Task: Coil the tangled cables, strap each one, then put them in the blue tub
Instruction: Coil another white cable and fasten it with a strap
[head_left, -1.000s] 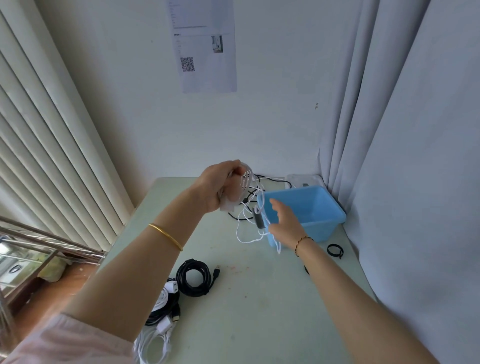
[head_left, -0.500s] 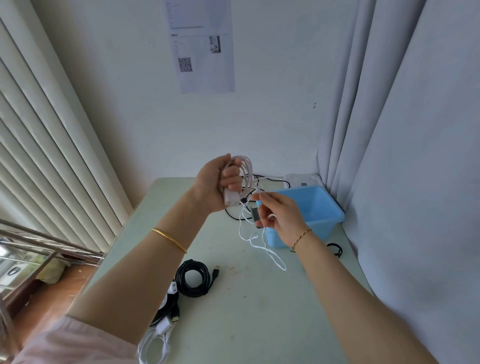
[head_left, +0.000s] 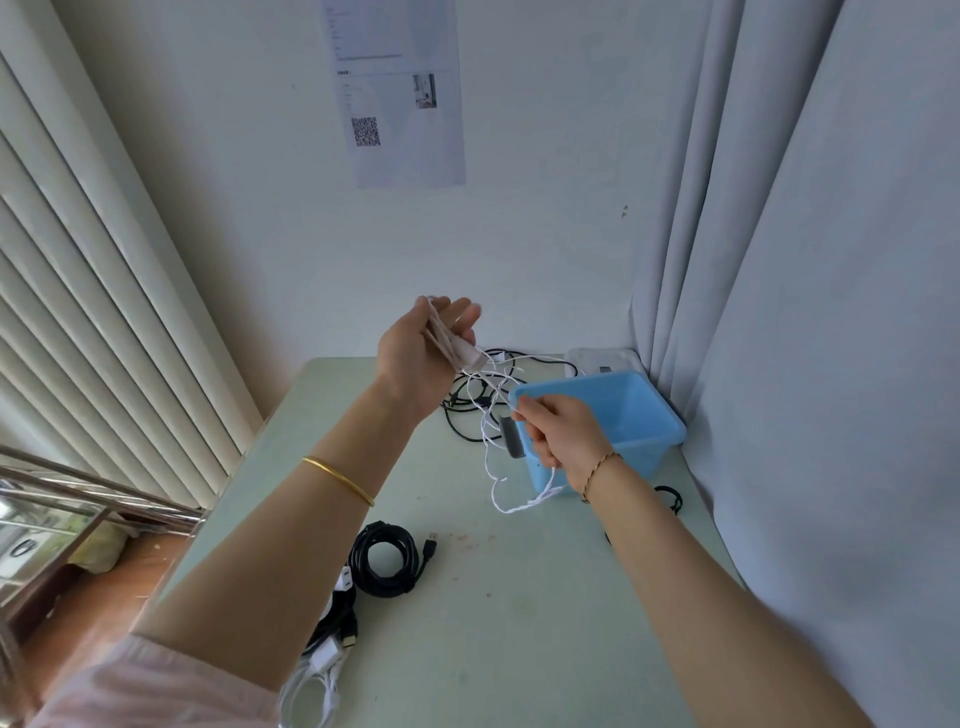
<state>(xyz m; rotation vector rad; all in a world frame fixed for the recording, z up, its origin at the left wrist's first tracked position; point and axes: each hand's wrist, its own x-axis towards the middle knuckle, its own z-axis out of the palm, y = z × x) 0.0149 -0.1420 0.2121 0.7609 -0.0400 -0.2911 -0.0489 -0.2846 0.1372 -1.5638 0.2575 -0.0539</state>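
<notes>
One view, from the head camera: a single white cable (head_left: 457, 353) is partly coiled. The left hand (head_left: 415, 358), raised above the worktop (head_left: 519, 613), holds the loops, its fingers apparently closed on them, though blurred. The right hand (head_left: 558, 436) has its fingers pinched on the loose tail, in front of the blue tub (head_left: 660, 415), which looks empty. A black coil (head_left: 387, 561) and more tangled cables (head_left: 332, 654) lie nearer; strapping and stowing all remain

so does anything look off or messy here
Mostly the white cable: only part is wound on the left hand; the rest hangs kinked from the right hand. A black tangle lies loose beside the blue tub.
</notes>
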